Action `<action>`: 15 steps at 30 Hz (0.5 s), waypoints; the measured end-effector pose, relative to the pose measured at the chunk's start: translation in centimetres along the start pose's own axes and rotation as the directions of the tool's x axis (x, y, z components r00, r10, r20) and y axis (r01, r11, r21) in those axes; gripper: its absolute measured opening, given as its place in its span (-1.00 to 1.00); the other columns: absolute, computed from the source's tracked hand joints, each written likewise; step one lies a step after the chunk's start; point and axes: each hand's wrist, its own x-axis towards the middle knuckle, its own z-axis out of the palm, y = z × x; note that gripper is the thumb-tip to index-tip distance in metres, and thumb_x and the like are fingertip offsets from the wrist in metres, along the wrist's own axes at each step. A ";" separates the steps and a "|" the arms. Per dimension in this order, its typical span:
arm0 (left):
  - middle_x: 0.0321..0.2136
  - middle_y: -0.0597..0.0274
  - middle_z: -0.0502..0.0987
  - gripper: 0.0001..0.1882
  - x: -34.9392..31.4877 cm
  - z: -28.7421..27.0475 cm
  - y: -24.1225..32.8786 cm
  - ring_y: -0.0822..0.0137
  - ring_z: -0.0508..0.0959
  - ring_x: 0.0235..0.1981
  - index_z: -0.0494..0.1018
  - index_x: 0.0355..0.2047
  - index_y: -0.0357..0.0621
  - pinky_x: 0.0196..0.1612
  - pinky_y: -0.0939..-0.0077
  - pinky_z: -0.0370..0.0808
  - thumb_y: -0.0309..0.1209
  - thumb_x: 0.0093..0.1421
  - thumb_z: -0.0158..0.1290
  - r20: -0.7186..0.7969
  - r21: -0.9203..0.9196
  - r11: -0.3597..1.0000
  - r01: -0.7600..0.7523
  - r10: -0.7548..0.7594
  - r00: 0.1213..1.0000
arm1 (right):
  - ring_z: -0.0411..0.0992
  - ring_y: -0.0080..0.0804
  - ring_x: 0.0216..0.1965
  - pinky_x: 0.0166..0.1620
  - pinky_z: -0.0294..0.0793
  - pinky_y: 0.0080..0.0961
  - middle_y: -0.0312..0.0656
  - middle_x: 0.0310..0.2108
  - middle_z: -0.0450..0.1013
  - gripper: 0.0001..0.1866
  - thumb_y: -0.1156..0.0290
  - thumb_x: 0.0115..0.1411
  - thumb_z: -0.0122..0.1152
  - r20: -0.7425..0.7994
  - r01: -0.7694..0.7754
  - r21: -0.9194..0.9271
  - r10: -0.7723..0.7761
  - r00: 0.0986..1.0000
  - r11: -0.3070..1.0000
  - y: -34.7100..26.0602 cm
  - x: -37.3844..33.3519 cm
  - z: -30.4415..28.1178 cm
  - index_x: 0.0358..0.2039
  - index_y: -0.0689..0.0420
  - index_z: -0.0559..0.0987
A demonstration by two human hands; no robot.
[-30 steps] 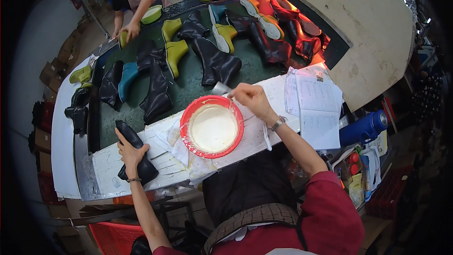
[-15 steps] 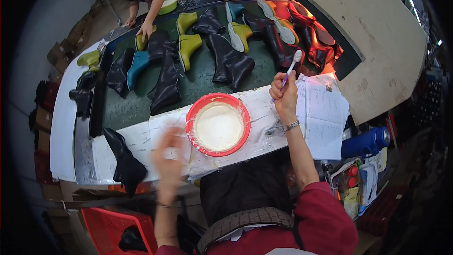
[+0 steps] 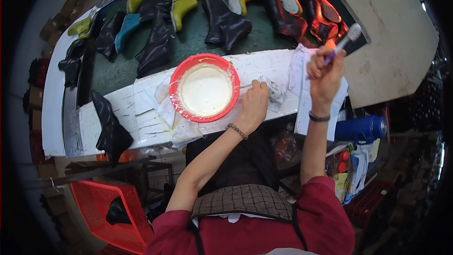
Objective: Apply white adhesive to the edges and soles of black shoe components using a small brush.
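My right hand [image 3: 325, 73] is raised over the right end of the white bench, closed around a toothbrush [image 3: 348, 38] with a purple handle. Its bristle head points up and away from me, and paste coats it. My left hand [image 3: 255, 101] is down on the bench, its fingers curled together at a crumpled grey-white rag [image 3: 275, 93]; the fingertips are partly hidden. Just left of that hand stands a red bowl [image 3: 175, 89] of creamy white paste, with smears on its rim. A black boot [image 3: 111, 127] lies at the bench's left end.
Beyond the bench, a dark green belt [image 3: 188, 42] carries black boots [image 3: 226, 23], yellow-green shoe forms [image 3: 182, 10] and a blue one [image 3: 126, 32]. Papers [image 3: 304, 108] lie under my right arm, beside a blue flask [image 3: 361, 129]. A red crate [image 3: 94, 208] stands low at left.
My left hand has crossed from left of the bowl to the rag on its right. My right hand has moved rightward with the toothbrush. The whole view has shifted.
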 end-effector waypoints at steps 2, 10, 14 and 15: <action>-0.18 -0.12 0.46 -0.67 0.7 -1.6 0.7 -0.04 0.65 -0.33 0.39 -0.05 -0.21 -0.37 0.13 0.59 -0.55 0.16 0.12 -0.054 -0.004 0.997 0.077 -0.077 0.996 | 0.10 -0.67 -0.67 -0.59 0.03 -0.64 -0.39 -0.60 0.19 -0.37 -0.08 0.51 -0.20 -0.019 -0.001 -0.084 -0.001 1.000 0.996 -0.8 -1.0 0.3 -0.31 0.28 0.54; -0.03 0.00 0.59 -0.65 -9.0 -13.5 -1.1 0.01 0.64 -0.10 0.56 -0.02 -0.19 -0.06 0.22 0.59 -0.61 0.15 0.14 -0.466 -0.246 0.944 -0.221 0.084 0.881 | 0.31 -0.61 -0.56 -0.48 0.28 -0.56 -0.31 -0.43 0.44 -0.86 0.44 0.33 0.21 0.448 0.391 -0.713 -0.050 0.893 0.582 3.8 -5.3 4.8 -0.22 0.22 0.64; 0.10 -0.10 0.50 -0.54 -13.5 -20.9 -14.5 -0.08 0.49 0.13 0.50 0.11 -0.19 0.15 0.16 0.42 -0.46 0.17 0.23 -0.716 0.076 0.971 0.227 -0.105 0.690 | 0.47 -0.30 -0.45 -0.36 0.45 -0.36 -0.22 -0.39 0.46 -0.84 0.42 0.21 0.31 0.517 0.422 -0.834 0.235 0.823 0.356 6.2 -6.1 7.4 -0.18 0.08 0.68; 0.16 -0.22 0.40 -0.32 -14.4 -22.5 -18.2 -0.17 0.44 0.17 0.32 0.26 -0.14 0.17 0.05 0.39 -0.31 0.14 0.27 -0.719 0.172 0.905 0.390 -0.155 0.677 | 0.50 -0.26 -0.42 -0.34 0.47 -0.32 -0.21 -0.37 0.48 -0.86 0.41 0.19 0.32 0.584 0.528 -0.808 0.233 0.778 0.261 7.0 -6.0 8.1 -0.22 0.08 0.68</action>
